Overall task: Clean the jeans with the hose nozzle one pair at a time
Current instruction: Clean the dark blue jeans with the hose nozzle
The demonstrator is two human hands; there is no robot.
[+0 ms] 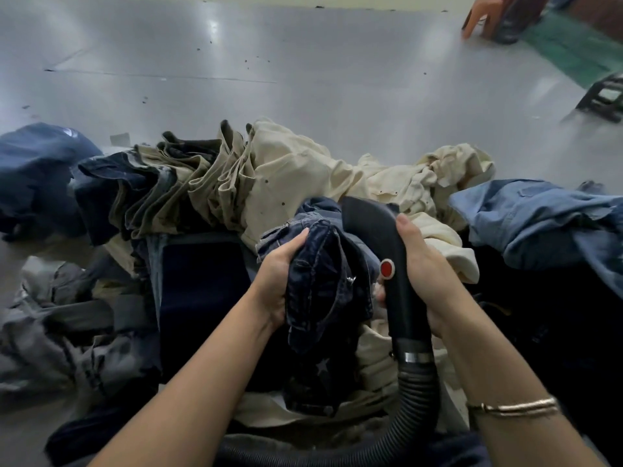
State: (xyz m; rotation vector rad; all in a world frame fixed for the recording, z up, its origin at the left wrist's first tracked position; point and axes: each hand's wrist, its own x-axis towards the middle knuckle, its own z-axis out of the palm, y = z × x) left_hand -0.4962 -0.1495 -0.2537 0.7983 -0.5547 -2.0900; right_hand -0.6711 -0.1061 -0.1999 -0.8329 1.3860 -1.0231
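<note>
Both hands grip: left [276, 278] bunches dark jeans [323, 281], right [424, 271] wraps hose nozzle [387, 251], cream trousers [303, 176] heaped behind.

Ahead of us the grey floor [269, 55] lies open beyond the heap, and our hands could pass there. Nearer in, the way is blocked by a ridge of cream trousers [296, 176], folded khaki and dark pairs [161, 183] to the left, and light blue jeans [539, 217] to the right. Far right, a black stool [603, 99] and brown chair legs [482, 18] stand on the floor.
</note>
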